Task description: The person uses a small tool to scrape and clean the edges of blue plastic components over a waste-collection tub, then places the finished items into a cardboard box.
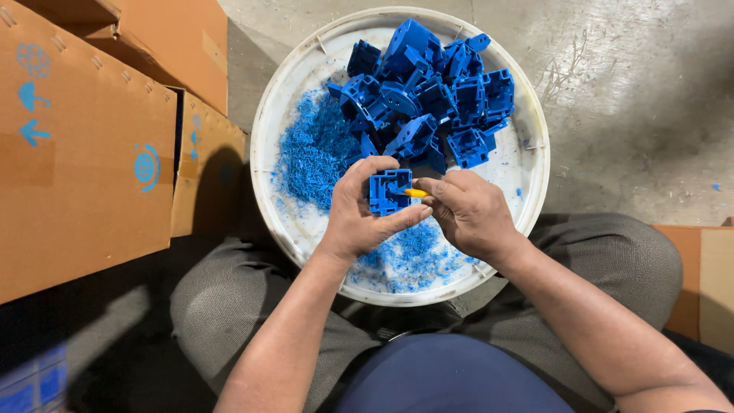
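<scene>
A blue plastic part (388, 191) was pinched by the left hand (359, 214) over the white basin (267, 176), a yellow tool (415, 193) gripped by the right hand (470, 214). Shavings (310, 157) had accumulated; a pile of parts (432, 95) apparently remained untrimmed.

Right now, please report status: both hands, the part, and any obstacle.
Left hand shut on blue plastic part. Right hand shut on yellow tool, tip at the part. Blue shavings and spare parts in white tub; nothing blocking.

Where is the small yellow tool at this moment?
The yellow tool is at the centre of the head view, pinched in the right hand, its tip against the blue plastic part.
</scene>
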